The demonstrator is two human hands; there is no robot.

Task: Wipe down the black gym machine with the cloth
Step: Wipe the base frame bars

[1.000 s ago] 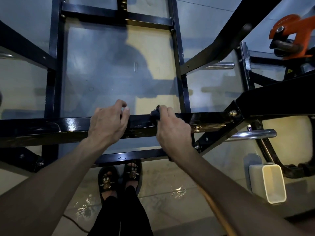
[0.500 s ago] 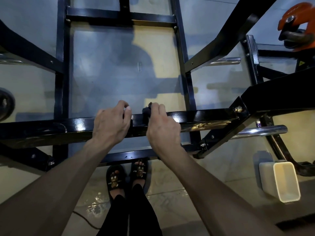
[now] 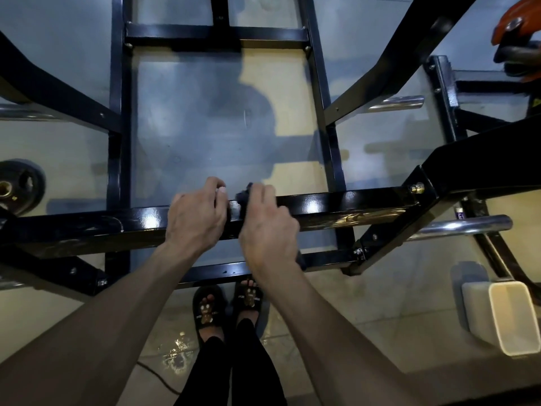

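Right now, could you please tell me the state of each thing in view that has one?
Left hand: curled over the black crossbar, gripping it.
Right hand: holding the dark cloth against the crossbar.
Crossbar: glossy, with light glints.
Cream bin: tipped on its side, opening showing.
Floor: wet patch near the sandals.

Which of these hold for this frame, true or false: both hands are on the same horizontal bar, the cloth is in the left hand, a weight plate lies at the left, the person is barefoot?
1. Both hands are on the same horizontal bar. True.
2. The cloth is in the left hand. False: the right hand holds it.
3. A weight plate lies at the left. True.
4. The person is barefoot. False: they wear black sandals.
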